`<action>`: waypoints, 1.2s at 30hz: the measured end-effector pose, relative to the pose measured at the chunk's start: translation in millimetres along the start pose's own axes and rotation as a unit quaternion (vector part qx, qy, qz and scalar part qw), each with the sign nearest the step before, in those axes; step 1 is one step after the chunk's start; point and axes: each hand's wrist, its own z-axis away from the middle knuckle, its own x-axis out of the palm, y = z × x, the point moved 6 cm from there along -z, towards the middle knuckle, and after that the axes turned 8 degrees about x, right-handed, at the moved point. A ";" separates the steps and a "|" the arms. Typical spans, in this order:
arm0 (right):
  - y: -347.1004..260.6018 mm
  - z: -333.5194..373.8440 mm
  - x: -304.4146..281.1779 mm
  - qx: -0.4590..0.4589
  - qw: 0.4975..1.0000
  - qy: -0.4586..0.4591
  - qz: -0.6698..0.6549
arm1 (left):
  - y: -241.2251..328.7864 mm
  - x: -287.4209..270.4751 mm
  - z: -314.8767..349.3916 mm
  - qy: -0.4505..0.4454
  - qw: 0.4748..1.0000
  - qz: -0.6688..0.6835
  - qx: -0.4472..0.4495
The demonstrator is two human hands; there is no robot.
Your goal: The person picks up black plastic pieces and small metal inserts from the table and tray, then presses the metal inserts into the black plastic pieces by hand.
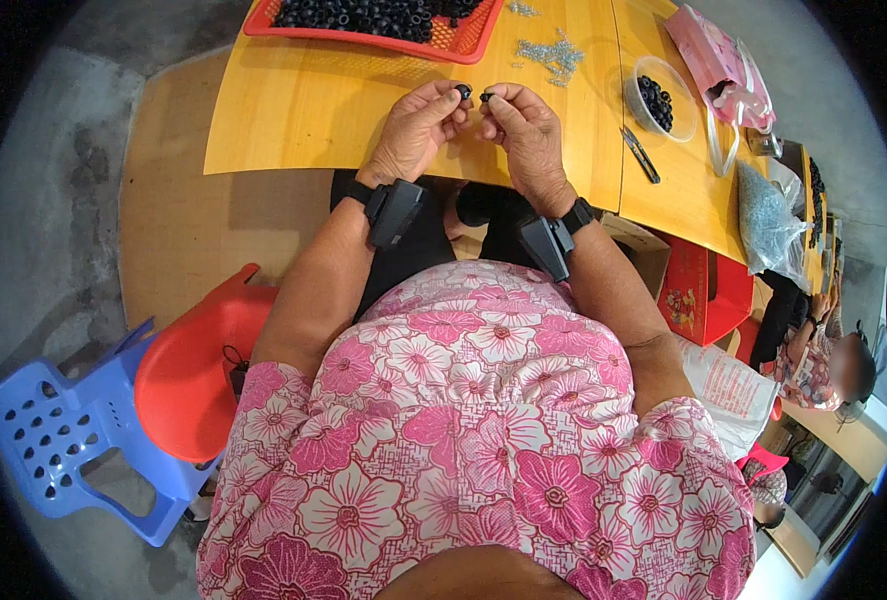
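Both my hands are raised over the near edge of a yellow wooden table (294, 115). My left hand (419, 125) pinches a small round black part (464, 91) between thumb and fingers. Close beside it, my right hand (526, 130) pinches a second small black piece (487, 97). The two pieces are apart, with a narrow gap between them. Their exact kind is too small to make out. Just beyond my hands stands a red plastic basket (384, 43) full of similar black parts (354, 15).
Small clear or silvery pieces (556, 55) lie scattered beyond my right hand. To the right are a clear tub (636, 108) of black rings, a utility knife (641, 155) and a pink bag (719, 55). A blue plastic chair (74, 440) and red basin (184, 380) stand left; another person (814, 370) sits right.
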 end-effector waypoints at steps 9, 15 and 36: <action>-3.2 -3.8 9.7 -0.023 1.000 -0.017 0.001 | -3.5 1.6 -0.8 -0.019 1.000 0.001 0.001; -3.5 -2.1 7.2 -0.020 1.000 -0.015 -0.006 | -0.3 4.4 0.8 -0.018 0.999 -0.040 0.031; -3.1 48.1 -6.5 0.038 0.996 -0.077 -0.017 | -13.3 32.8 62.4 0.051 0.997 0.045 -0.027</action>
